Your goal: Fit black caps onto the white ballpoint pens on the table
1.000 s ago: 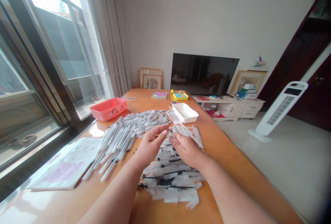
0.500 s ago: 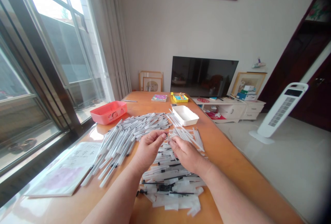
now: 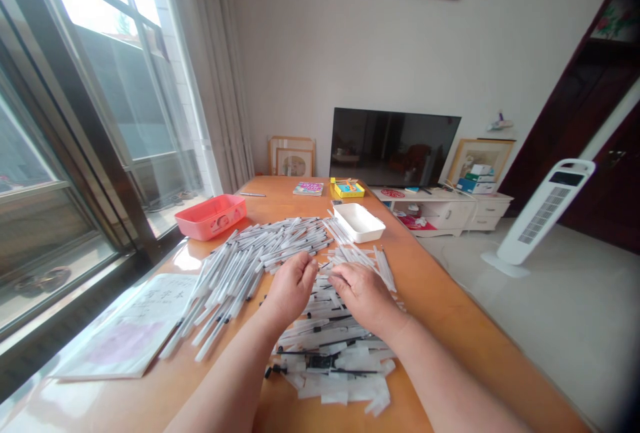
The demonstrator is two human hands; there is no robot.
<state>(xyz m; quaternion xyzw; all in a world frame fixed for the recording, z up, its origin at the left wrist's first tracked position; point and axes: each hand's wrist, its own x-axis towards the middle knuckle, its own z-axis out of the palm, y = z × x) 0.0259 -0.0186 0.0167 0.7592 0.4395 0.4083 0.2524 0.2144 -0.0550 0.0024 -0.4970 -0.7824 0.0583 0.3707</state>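
My left hand (image 3: 293,286) and my right hand (image 3: 363,293) rest knuckles-up, side by side, on a heap of thin black-tipped refills and clear wrappers (image 3: 330,353) in the middle of the wooden table (image 3: 450,333). Their fingertips curl down into the heap and meet near its far edge; whether they pinch a piece is hidden. A wide spread of white pens (image 3: 245,260) lies just left of my left hand. A smaller bunch of white pens (image 3: 375,261) lies just beyond my right hand.
A white tray (image 3: 359,222) stands behind the pens and a pink tray (image 3: 210,216) at the far left by the window. A printed sheet (image 3: 135,326) lies near left. A yellow box (image 3: 349,187) and a booklet (image 3: 308,188) sit at the far end. A tower fan (image 3: 545,210) stands on the floor, right.
Both hands came down from a raised pinch between them onto the heap, and now lie palm-down on it. The view tipped slightly downward.
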